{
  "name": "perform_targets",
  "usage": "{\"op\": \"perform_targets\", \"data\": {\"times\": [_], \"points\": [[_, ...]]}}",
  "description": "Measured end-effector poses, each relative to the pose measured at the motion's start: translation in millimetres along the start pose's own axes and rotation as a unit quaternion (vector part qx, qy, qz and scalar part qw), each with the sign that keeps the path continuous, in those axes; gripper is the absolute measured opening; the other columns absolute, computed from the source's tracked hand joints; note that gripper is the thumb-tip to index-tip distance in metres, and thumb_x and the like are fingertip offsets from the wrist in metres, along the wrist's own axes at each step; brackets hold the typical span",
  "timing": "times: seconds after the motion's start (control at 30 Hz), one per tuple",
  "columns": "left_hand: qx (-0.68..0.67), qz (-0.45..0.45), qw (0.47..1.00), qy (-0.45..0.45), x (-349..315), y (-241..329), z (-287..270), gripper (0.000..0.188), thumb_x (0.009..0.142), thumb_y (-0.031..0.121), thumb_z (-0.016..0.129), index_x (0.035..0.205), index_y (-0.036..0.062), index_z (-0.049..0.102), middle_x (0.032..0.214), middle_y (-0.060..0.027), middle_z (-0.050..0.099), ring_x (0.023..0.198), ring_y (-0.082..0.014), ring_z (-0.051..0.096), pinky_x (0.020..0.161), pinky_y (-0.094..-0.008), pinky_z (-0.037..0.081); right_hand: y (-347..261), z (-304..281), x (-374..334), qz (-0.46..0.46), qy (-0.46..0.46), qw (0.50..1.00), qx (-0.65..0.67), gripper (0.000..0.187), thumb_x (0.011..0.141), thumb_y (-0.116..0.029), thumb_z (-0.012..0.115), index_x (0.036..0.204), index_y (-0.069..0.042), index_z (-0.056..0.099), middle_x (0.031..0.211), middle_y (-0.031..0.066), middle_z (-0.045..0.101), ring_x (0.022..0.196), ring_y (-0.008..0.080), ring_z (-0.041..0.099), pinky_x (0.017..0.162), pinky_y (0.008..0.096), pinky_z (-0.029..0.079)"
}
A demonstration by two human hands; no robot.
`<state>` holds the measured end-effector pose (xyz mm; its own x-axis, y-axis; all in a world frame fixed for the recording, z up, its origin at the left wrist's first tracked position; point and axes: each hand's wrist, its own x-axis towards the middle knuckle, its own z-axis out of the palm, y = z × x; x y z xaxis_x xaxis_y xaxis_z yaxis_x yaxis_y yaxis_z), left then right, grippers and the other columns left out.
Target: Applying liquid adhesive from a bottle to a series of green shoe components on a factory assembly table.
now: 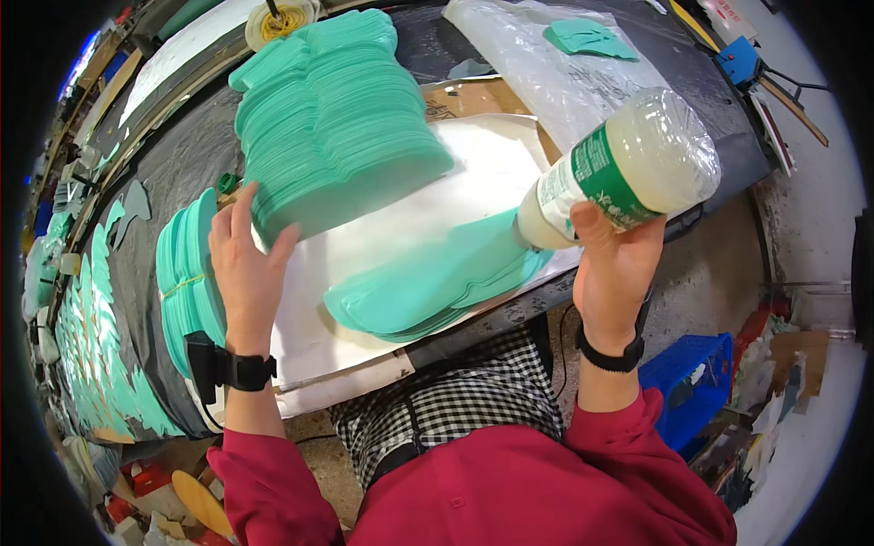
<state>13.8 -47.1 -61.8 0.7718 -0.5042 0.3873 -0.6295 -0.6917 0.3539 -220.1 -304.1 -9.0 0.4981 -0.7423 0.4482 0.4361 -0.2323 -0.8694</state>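
Note:
My right hand (612, 268) is wrapped round a clear plastic bottle (669, 155) with a green and white label and pale, cloudy contents. The bottle is tilted, its narrow end low against the right end of a few fanned green insole-shaped sheets (401, 291); the bottle hides part of them. My left hand (250, 259) has its fingers spread at the near left corner of a tall stack of green insole-shaped sheets (337, 118). Just left of that hand sits a smaller bundle of the same sheets (187, 264), with a thin band round it.
White paper (305, 350) covers part of the dark worktable (137, 264). Green offcuts (100, 337) lie at the far left. Clear plastic wrap (537, 64) with green scraps (592, 39) is at the back. A blue crate (687, 387) stands below, right of the table.

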Motion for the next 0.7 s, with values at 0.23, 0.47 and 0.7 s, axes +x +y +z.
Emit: {"op": "perform_targets", "data": {"times": [0.23,0.47,0.7], "points": [[-0.052,-0.004,0.999,0.018,1.5,4.9,-7.4,0.055,0.083,0.012,0.079,0.134,0.0071,0.061,0.118,-0.0148,0.062,0.109,-0.0335,0.061,0.094,-0.0409,0.05,-11.6,54.1,-68.2,0.22,-0.14,0.959,0.107,0.075,0.081,-0.007,0.088,0.143,0.0,0.047,0.132,0.011,0.064,0.12,0.0197,0.062,0.103,0.035,0.05],[-0.172,0.03,0.985,-0.004,-8.5,-30.7,-33.2,0.032,0.089,0.008,0.072,0.119,0.0036,0.067,0.107,-0.014,0.066,0.095,-0.031,0.064,0.084,-0.0371,0.051,2.1,112.8,-63.2,0.175,-0.287,0.92,0.202,0.088,0.079,-0.001,0.085,0.153,-0.004,0.037,0.149,0.013,0.05,0.137,0.0233,0.05,0.112,0.0377,0.043],[-0.124,0.017,0.992,0.019,-8.2,34.2,-79.0,0.033,0.087,0.003,0.074,0.119,0.004,0.068,0.109,-0.0102,0.071,0.088,-0.0223,0.067,0.081,-0.0329,0.053,3.9,22.2,-11.8,0.142,-0.011,0.966,0.214,0.079,0.094,-0.056,0.067,0.149,-0.004,0.044,0.146,0.0172,0.053,0.135,0.0325,0.053,0.117,0.057,0.04]]}}
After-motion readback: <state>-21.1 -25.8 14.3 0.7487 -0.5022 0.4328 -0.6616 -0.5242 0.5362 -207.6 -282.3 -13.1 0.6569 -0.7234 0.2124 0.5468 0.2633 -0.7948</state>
